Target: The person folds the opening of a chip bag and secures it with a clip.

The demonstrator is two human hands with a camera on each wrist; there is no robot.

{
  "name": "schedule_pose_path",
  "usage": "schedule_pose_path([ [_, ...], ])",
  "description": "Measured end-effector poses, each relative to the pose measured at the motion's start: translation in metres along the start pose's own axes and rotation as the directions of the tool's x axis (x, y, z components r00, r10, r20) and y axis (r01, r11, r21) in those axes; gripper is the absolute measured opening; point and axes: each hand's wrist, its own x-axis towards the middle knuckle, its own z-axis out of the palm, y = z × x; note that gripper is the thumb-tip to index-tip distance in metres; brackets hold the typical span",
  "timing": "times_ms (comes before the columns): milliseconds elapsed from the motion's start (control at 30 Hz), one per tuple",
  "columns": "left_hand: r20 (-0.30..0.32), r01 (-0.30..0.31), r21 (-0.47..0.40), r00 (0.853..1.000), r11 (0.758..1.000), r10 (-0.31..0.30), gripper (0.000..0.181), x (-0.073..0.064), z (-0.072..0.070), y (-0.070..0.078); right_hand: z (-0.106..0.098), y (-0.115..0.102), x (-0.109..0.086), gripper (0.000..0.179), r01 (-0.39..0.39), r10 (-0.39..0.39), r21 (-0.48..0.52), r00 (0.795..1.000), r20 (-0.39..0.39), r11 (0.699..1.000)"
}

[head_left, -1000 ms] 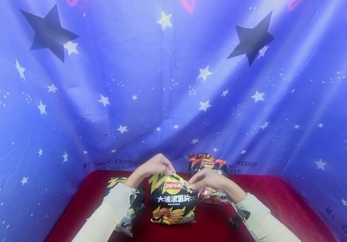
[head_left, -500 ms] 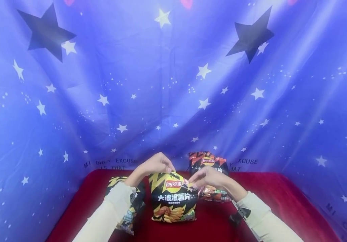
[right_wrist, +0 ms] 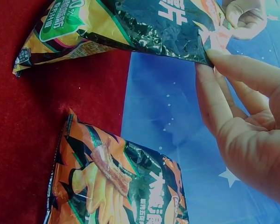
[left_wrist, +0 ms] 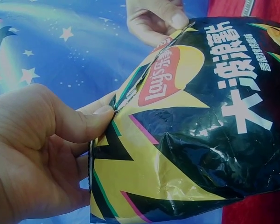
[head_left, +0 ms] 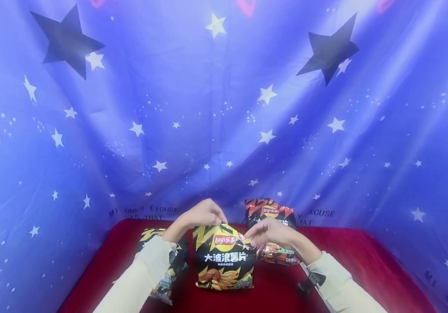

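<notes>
My left hand (head_left: 204, 214) and right hand (head_left: 270, 232) pinch the top edge of a chip bag (head_left: 224, 258) (printed front towards me) mid-way across the red table (head_left: 364, 265), between a second bag (head_left: 165, 284), left, and a red-topped bag (head_left: 270, 211), far right.

Plush deep-red cloth-covered tabletop (head_left: 364, 261), seen with rounded far corners, 1 glossy yellow-and-black foil chip bag (head_left: 165, 284) set at its left, partly hidden, 1 glossy orange-red-and-black foil chip bag (right_wrist: 119, 179) placed towards its far edge, right of centre.
</notes>
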Motion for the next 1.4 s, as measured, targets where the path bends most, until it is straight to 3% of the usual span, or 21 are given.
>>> schedule_pose_path([
  [533, 0.044, -0.019, 0.073, 0.999, 0.997, 0.016, 0.017, -0.005, -0.004, 0.001, 0.007, 0.008, -0.003, 0.032, 0.003, 0.002, 0.074, 0.998, -0.070, 0.997],
  [800, -0.047, 0.014, 0.165, 0.999, 0.986, -0.006, 0.010, -0.003, -0.005, -0.001, 0.006, 0.007, -0.004, 0.032, 0.016, -0.010, 0.067, 0.996, -0.093, 0.998],
  [1067, -0.123, 0.040, 0.100, 0.992, 0.994, -0.028, 0.005, -0.005, -0.001, -0.007, 0.006, 0.007, -0.002, 0.031, -0.005, 0.010, 0.063, 0.996, -0.089, 0.998],
  [1400, -0.133, 0.024, 0.061, 0.991, 0.998, -0.016, 0.007, -0.005, -0.001, -0.009, 0.006, 0.005, -0.001, 0.030, -0.011, 0.017, 0.067, 0.995, -0.100, 0.998],
])
